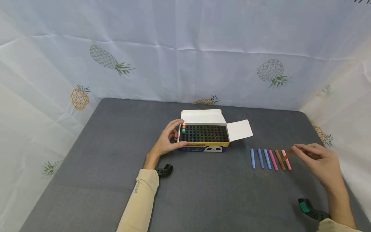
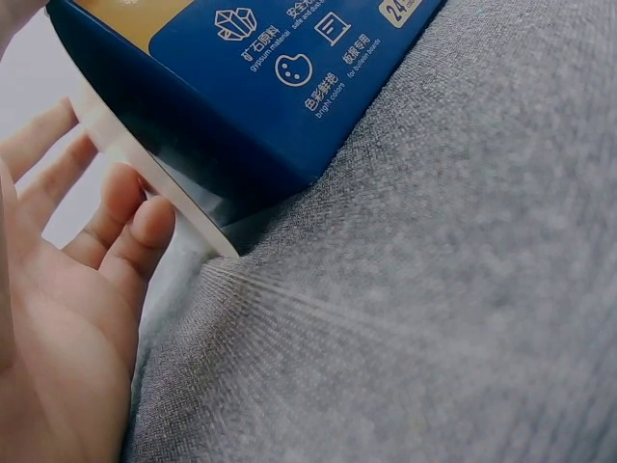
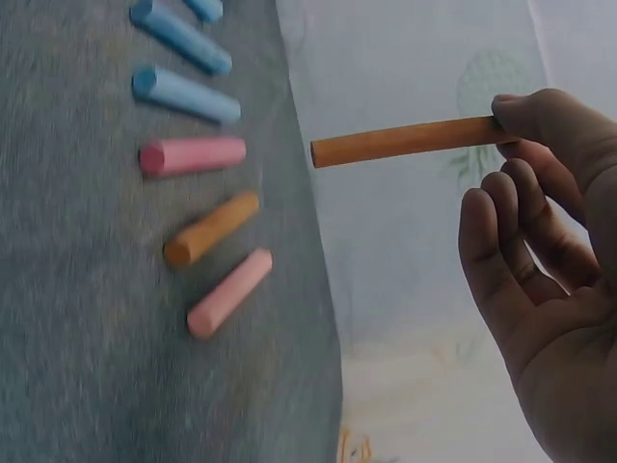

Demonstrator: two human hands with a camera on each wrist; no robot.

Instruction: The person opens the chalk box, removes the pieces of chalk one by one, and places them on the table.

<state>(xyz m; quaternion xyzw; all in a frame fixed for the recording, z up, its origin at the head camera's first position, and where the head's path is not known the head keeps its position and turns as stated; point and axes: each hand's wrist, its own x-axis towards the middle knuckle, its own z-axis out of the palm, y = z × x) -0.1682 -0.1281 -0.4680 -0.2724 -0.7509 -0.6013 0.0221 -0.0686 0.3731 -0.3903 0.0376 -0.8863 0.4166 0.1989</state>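
Observation:
An opened chalk box, blue and yellow with a panda on its front, stands at mid-table. Its black insert of holes has a few pale orange and green chalk ends showing at the left. My left hand grips the box's left end, thumb at the front corner and fingers toward the back. In the left wrist view, curled fingertips lie against a white flap. At the right, my right hand pinches an orange-brown chalk stick by one end between thumb and index finger, raised above the row of chalks.
Under the held stick lies a row of several chalks: blue ones, a magenta one, a brown one and a light pink one. White flaps stick out from the box. A pineapple-print curtain hangs behind the grey table.

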